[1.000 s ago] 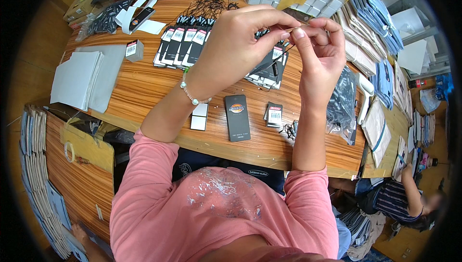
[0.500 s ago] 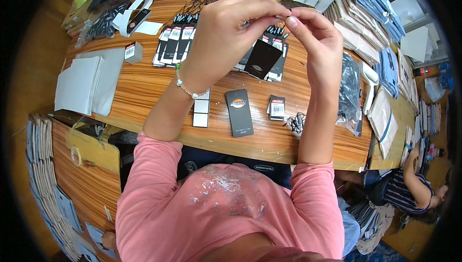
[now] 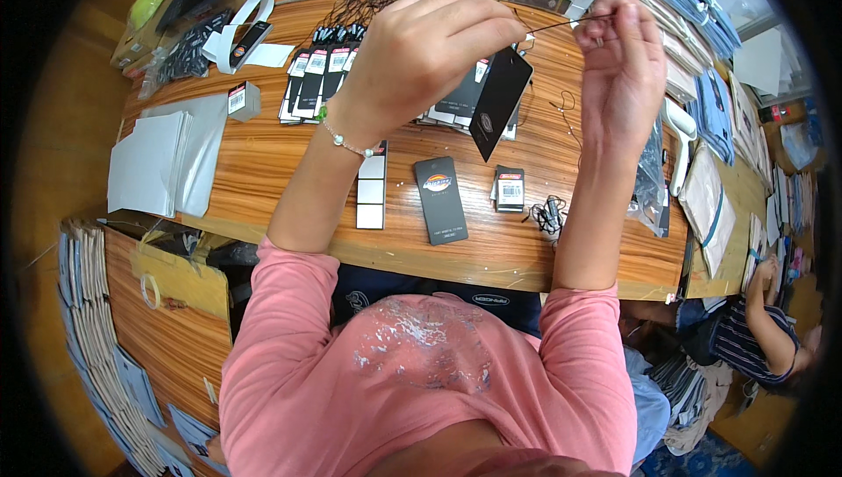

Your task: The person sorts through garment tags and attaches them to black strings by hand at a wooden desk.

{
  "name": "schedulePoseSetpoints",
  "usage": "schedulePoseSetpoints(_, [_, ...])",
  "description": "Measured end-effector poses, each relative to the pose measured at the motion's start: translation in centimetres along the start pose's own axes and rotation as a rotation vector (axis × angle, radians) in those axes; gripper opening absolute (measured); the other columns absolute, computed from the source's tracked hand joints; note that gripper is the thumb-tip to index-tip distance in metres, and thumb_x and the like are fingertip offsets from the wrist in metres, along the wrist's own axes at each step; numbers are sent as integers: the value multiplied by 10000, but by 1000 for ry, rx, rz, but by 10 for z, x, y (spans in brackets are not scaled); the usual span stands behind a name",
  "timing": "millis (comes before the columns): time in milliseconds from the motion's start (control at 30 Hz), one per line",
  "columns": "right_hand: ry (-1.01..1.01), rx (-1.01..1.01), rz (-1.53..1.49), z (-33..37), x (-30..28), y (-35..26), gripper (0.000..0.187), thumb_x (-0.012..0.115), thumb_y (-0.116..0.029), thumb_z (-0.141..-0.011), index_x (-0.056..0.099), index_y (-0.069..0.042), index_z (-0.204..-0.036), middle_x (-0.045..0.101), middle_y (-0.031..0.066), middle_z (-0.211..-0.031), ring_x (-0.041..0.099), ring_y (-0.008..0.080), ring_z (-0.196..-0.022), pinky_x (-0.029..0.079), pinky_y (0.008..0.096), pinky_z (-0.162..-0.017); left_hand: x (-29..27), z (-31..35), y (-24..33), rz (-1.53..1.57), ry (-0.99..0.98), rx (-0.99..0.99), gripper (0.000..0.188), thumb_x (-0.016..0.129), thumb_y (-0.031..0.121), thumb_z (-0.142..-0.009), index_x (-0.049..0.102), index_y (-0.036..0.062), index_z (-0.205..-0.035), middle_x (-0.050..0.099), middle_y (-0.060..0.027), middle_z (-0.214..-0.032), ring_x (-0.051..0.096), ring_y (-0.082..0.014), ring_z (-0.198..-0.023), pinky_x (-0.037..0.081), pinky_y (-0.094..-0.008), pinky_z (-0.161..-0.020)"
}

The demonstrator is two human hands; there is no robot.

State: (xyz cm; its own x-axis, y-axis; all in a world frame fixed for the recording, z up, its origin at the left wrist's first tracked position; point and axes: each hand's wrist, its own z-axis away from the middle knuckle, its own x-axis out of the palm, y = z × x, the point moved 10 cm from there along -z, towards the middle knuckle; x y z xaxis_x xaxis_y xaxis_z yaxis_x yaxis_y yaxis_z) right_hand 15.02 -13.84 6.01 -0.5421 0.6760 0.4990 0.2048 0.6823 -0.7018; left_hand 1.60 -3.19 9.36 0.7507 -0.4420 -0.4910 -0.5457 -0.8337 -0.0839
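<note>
My left hand (image 3: 443, 52) is closed at the top of a black hang tag (image 3: 502, 104), which dangles tilted above the table. Its fingertips are partly hidden by the back of the hand. From there a thin black string (image 3: 561, 24) runs taut to my right hand (image 3: 624, 56), pinched around its other end. Under the left hand lie fanned rows of hang tags (image 3: 313, 85) with strings. Nearer to me are a larger dark grey hang tag (image 3: 442, 201), a small stack of tags (image 3: 510, 189), a strip of white labels (image 3: 371, 192) and a tangle of black strings (image 3: 550, 214).
A stack of white sheets (image 3: 147, 161) and a small block of labels (image 3: 244, 100) are at the left. Folded garments (image 3: 688, 17), a white handheld tool (image 3: 680, 139) and a plastic bag (image 3: 647, 174) line the right. Another person (image 3: 754, 332) sits at far right.
My hands, close together before, have moved apart. The right hand has drawn the string out to the right, and the black hang tag has turned and swung to the right.
</note>
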Motion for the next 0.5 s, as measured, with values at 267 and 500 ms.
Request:
schedulePoseSetpoints(267, [-19, -190, 16, -1, -2, -34, 138, 454, -135, -909, 512, -10, -897, 598, 159, -906, 573, 186, -747, 467, 305, -744, 35, 12, -34, 409, -46, -252, 81, 523, -40, -778, 567, 10, -825, 611, -81, -883, 567, -179, -773, 456, -277, -706])
schedulePoseSetpoints(500, [-107, -152, 97, 4, 16, -28, 127, 454, -115, -905, 500, -2, -942, 594, 176, -930, 604, 203, -776, 483, 308, -755, 88, 46, -45, 1353, -248, -824, 788, 540, 720, -655, 501, 29, -1032, 553, -48, -949, 522, -102, -868, 401, -218, -782])
